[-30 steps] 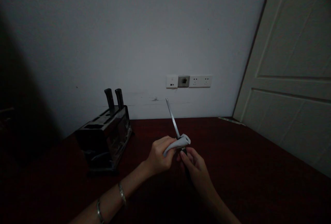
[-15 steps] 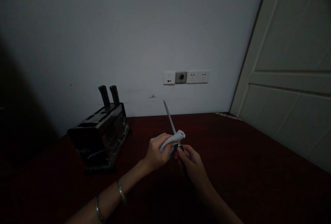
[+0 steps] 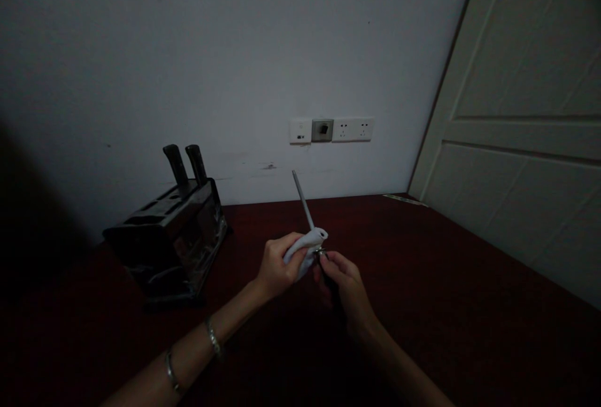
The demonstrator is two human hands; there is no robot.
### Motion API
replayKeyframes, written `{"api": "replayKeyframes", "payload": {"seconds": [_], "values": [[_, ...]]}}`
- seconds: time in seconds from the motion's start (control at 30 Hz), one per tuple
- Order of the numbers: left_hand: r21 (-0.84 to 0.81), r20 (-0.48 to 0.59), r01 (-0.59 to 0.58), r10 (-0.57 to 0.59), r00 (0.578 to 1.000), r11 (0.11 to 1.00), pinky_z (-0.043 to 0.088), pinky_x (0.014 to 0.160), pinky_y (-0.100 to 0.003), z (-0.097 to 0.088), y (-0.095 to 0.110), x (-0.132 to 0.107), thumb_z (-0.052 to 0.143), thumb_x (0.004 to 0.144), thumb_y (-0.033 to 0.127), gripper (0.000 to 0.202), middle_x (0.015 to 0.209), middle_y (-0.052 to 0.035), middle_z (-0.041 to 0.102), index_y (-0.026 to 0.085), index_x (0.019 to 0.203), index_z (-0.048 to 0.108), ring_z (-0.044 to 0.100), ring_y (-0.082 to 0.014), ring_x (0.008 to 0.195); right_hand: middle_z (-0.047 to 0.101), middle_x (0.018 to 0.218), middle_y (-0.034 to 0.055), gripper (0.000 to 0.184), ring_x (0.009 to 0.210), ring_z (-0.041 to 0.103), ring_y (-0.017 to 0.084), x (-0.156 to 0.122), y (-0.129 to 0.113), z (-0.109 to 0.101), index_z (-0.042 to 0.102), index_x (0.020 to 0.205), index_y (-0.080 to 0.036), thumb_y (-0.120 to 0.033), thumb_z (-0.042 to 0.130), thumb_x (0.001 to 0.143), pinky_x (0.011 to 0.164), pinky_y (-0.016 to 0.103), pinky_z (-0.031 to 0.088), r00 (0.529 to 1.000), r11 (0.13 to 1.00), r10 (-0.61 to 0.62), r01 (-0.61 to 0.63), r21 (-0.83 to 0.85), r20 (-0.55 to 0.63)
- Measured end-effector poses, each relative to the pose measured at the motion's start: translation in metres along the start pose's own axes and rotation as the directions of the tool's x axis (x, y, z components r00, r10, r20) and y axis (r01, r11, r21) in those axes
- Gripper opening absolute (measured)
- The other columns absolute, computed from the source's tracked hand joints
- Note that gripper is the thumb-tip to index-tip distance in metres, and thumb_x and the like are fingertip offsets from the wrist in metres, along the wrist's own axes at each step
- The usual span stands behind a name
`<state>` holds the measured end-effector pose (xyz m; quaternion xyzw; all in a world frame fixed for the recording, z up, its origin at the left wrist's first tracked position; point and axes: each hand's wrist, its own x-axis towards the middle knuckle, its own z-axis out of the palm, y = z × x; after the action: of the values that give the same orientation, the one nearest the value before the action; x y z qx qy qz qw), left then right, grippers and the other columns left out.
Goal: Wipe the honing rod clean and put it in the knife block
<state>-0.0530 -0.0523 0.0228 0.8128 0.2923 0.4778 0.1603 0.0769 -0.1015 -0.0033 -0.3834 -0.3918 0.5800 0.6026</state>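
Note:
A honing steel (image 3: 302,198) with a thin grey rod and a black handle points up and away from me, tilted to the left. My right hand (image 3: 351,287) is closed around its handle, just below the metal collar. In my left hand (image 3: 278,267) a white cloth (image 3: 300,248) is pinched round the rod's lower end, near the collar. The fingers and folds hide that part of the rod. Its upper length and tip are bare.
To the left on the dark red table (image 3: 422,257) stands a black knife block (image 3: 188,238), with two black-handled knives (image 3: 196,164) in its slots. Behind is a wall with sockets (image 3: 352,129). A pale panelled door (image 3: 521,163) is on the right, with a thin strip (image 3: 404,200) lying nearby.
The whole view has shifted slightly, so everything sits a little further left and higher. Both hands keep their hold; a bit more of the black handle shows beside my right hand.

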Motion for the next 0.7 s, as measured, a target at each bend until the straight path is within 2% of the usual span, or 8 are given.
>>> {"api": "replayKeyframes", "payload": {"seconds": [0.23,0.43,0.57,0.7], "values": [[0.036,-0.047,-0.093,0.095,0.994,0.995,0.042,0.057,-0.021,-0.0024,0.0074,0.0002,0.047,0.079,0.018,0.014,0.070,-0.0037,0.060,0.012,0.079,0.060,0.054,-0.0109,0.060,0.046,0.049,-0.0068,0.030,0.035,0.035,0.004,-0.0006,0.0006,0.0020,0.048,0.072,-0.017,-0.044,0.060,0.070,0.031,0.016,0.026,0.994,0.986,-0.107,0.102,-0.135,-0.028],[0.076,0.013,-0.164,0.163,0.987,0.984,0.044,0.059,-0.024,-0.0032,0.0063,0.0018,0.045,0.079,0.017,0.015,0.071,-0.0055,0.060,0.012,0.082,0.059,0.054,-0.0126,0.063,0.051,0.058,-0.0033,0.025,0.048,0.044,0.007,0.0001,0.0039,0.0004,0.050,0.074,-0.016,-0.039,0.058,0.074,0.041,0.018,0.032,0.980,0.955,-0.198,0.185,-0.231,-0.034],[0.060,-0.031,-0.171,0.173,0.984,0.984,0.044,0.059,-0.024,-0.0023,0.0053,0.0003,0.045,0.080,0.018,0.015,0.072,-0.0054,0.060,0.012,0.084,0.059,0.055,-0.0126,0.064,0.051,0.058,-0.0037,0.025,0.044,0.041,0.006,-0.0011,0.0004,0.0002,0.050,0.075,-0.016,-0.040,0.056,0.076,0.037,0.017,0.029,0.983,0.960,-0.186,0.180,-0.214,-0.008],[0.029,-0.064,-0.128,0.129,0.990,0.991,0.043,0.056,-0.021,-0.0016,0.0036,-0.0021,0.046,0.080,0.020,0.015,0.070,-0.0035,0.060,0.014,0.081,0.059,0.054,-0.0113,0.062,0.045,0.048,-0.0069,0.029,0.034,0.034,0.004,-0.0041,-0.0041,0.0015,0.048,0.073,-0.017,-0.045,0.055,0.075,0.030,0.016,0.026,0.993,0.984,-0.114,0.118,-0.133,0.040]]}}
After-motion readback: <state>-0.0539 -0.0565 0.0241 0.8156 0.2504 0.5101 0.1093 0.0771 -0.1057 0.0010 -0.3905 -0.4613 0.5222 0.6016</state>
